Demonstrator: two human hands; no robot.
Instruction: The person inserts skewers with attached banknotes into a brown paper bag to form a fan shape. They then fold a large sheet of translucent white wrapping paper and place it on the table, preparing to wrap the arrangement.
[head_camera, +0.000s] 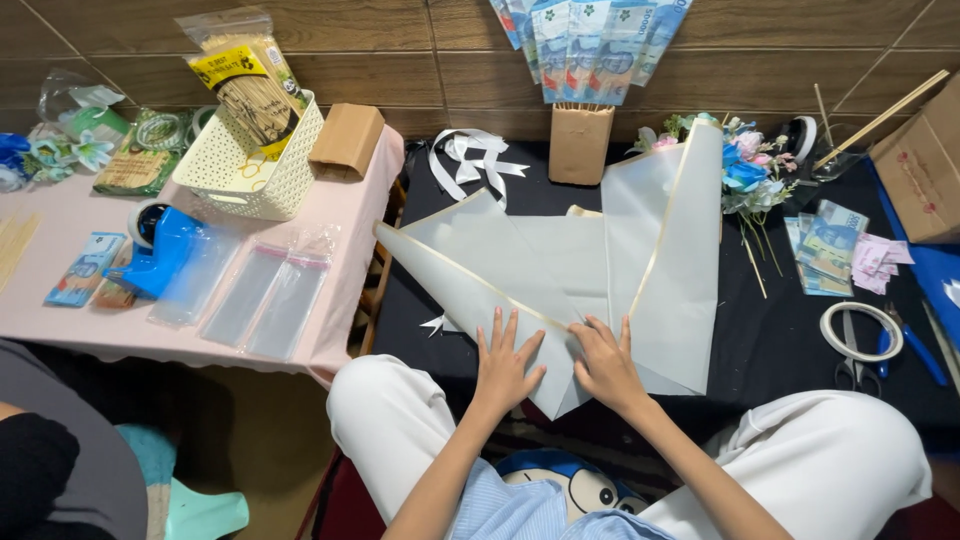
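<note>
At the near edge of the black worktop (760, 340), left hand (505, 365) and right hand (605, 365), fingers spread flat, press fanned pale wrapping sheets (640, 250); folding stage, calling next for firm creasing.

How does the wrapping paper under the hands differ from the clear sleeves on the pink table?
The wrapping paper is frosted white with gold edging, folded into fanned points; the clear sleeves are see-through, narrow and lie flat. Left hand and right hand press the paper; nothing touches the sleeves. Both are thin sheet material.
</note>
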